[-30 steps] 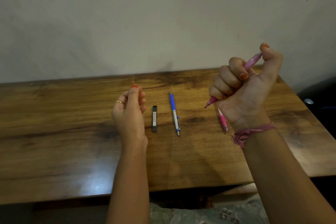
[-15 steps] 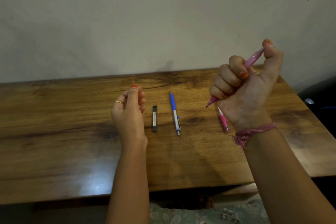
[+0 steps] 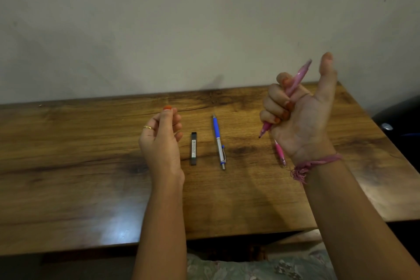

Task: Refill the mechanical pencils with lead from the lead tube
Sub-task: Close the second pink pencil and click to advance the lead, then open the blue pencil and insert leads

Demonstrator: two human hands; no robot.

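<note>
Floral cloth (image 3: 261,267) at the bottom edge, probably the person's lap, so seated at the table (image 3: 68,188). Table is wood-grain, glossy, with a glare patch near its front edge.

Left hand (image 3: 162,141) hovers above the table, fingers loosely curled, holding nothing; gold ring, orange nails. It sits just left of the lead tube (image 3: 193,148), likely placed for an easy reach. Tube is a slim dark rectangular stick with a pale label, lying flat, lengthwise toward the wall.

Just right of it, the blue pencil (image 3: 218,141): blue grip, silver barrel, metal clip, lying parallel to the tube, untouched.

Right hand (image 3: 297,118), pink thread band at the wrist, is raised off the table. Four fingers wrap the pink pencil (image 3: 293,86); the thumb stands off the top end, not touching it. Pencil is tilted, tip down-left, button end up. Looks like a clicking grip, thumb lifted between presses, maybe to check for lead. Translucent pink plastic, slightly blurred.

A second pink pen (image 3: 280,152) lies on the table, half hidden behind the right hand.

Plain matte wall (image 3: 204,18) behind.
</note>
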